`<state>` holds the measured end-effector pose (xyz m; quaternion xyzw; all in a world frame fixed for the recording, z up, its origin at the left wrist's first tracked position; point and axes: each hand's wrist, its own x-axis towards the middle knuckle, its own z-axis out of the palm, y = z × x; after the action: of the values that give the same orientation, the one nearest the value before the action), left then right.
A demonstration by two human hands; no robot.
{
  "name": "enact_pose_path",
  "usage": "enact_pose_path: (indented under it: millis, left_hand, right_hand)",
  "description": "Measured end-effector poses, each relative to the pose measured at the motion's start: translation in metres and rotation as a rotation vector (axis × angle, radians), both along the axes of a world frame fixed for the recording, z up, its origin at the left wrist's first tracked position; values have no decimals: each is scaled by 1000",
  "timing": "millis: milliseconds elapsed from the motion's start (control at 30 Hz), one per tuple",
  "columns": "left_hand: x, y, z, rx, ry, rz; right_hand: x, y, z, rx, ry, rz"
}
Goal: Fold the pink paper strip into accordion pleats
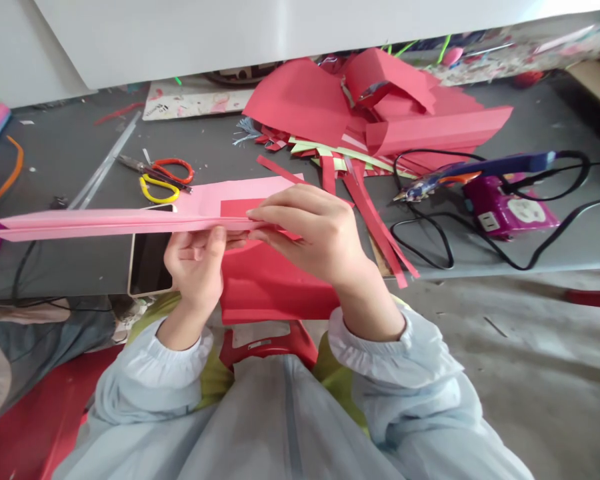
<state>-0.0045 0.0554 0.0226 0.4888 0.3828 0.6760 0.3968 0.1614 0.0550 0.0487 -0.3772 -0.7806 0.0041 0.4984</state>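
Observation:
A long folded strip of pink paper (pixel 105 223) stretches leftward from my fingers, above the table. My left hand (pixel 197 263) grips it from below, thumb in front and fingers behind. At its right end, my right hand (pixel 313 230) pinches the strip between thumb and fingers. Beneath my hands lies a red paper sheet (pixel 275 287) that reaches over the table's front edge. A flat pink sheet (pixel 205 193) rests behind the strip. Partly covered by the strip, a phone (pixel 153 263) with a dark screen lies left of my left hand.
Scissors (pixel 160 179) with red and yellow handles lie at the back left. Red paper pieces (pixel 380 107) are heaped at the back, with red strips (pixel 380 220) to the right. A blue glue gun (pixel 480 170) and its black cable rest by a purple box (pixel 510 207).

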Motion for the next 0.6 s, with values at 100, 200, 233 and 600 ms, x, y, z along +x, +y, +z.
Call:
enact_pose_path:
  millis: [100,200,233,600]
  left_hand:
    - [0,-2,-2,1,44,-70]
    - [-1,-3,-3,30,75,-72]
    - [-1,-3,-3,39,90,-58]
    - [-2,-5,-2,104,177,-40]
  right_hand:
    - [-4,0,-1,44,9,-1]
    - [-5,-1,0,49,24,20]
    - [-5,-1,1,38,29,27]
    - [-4,-3,6,-38,78,64]
